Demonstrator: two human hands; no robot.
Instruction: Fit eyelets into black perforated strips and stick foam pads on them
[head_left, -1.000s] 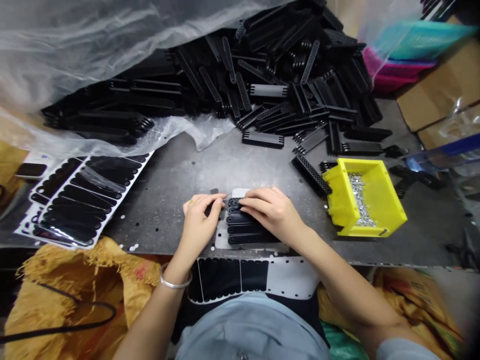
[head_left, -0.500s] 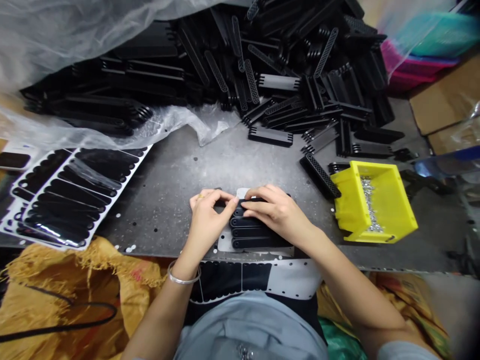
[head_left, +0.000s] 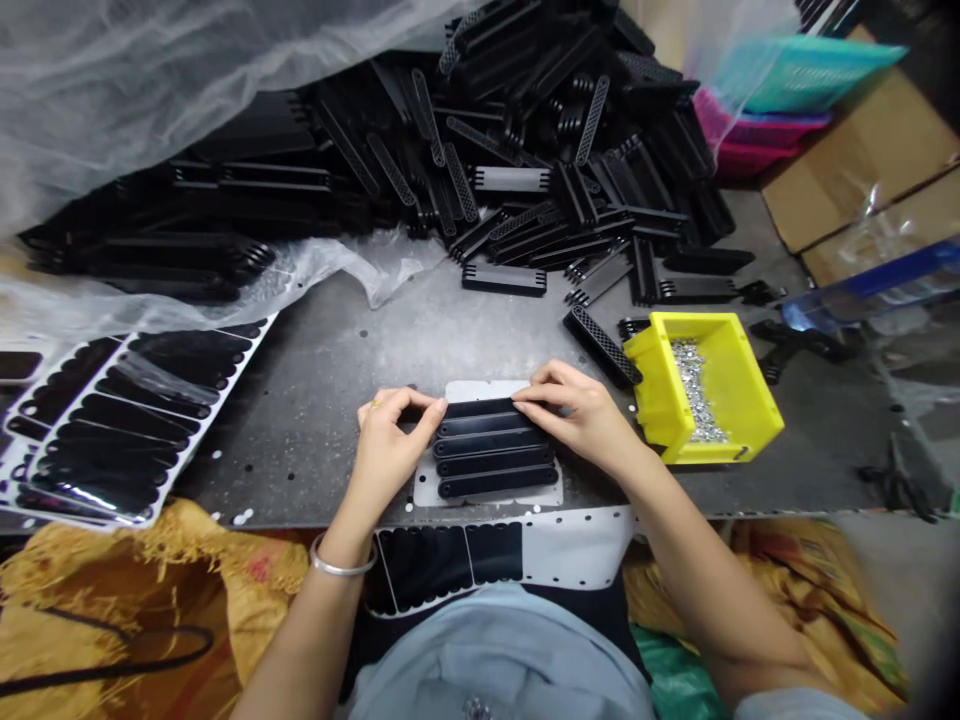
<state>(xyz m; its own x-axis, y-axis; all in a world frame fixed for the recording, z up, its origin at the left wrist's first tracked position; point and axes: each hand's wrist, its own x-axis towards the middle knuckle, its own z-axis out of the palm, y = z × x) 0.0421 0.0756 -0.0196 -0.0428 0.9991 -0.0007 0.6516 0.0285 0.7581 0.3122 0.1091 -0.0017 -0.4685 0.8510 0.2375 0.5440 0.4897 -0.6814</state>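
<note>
At lower centre, the left hand [head_left: 390, 450] and right hand [head_left: 577, 415] pinch the ends of the top black strip [head_left: 476, 408] (light and bendy-looking, best held by its ends) on a white backing sheet [head_left: 480, 390].

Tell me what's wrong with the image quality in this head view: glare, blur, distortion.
In the head view, the wide lens bows the front edge of the grey metal tabletop; glare streaks the glossy black strips on the white backing sheet; the blue-edged clear plastic container looks soft, while the left hand and right hand look fairly sharp.

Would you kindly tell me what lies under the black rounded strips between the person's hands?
A pale backing sheet shows around the black rounded strips; what is directly beneath them is covered.
</note>
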